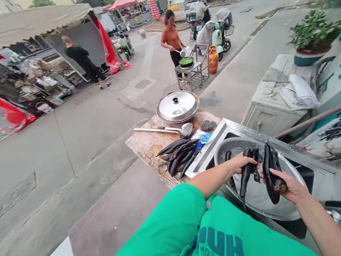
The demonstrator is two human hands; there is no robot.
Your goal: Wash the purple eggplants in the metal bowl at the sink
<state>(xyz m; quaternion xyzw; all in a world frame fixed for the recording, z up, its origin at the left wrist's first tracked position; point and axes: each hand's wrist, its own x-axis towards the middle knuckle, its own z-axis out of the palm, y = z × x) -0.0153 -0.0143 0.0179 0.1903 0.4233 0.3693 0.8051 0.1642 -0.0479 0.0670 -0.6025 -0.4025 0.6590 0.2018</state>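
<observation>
My left hand [240,162] grips long dark eggplants [247,173] that hang over a large metal basin [265,203] set in a steel sink [222,133]. My right hand [286,185] holds more dark eggplants [271,170] by their stem ends above the same basin. Several more eggplants [179,154] lie in a pile on a wooden board [144,147] just left of the sink, next to a blue bag [204,138]. My green shirt fills the bottom of the view.
A metal ladle [166,129] and a wok lid [177,106] sit at the far end of the board. A person cooks at a steel stand [192,71] beyond, by an orange gas cylinder [213,59]. Another person stands at a market stall [22,81]. Scooters and a potted plant [313,36] stand farther off.
</observation>
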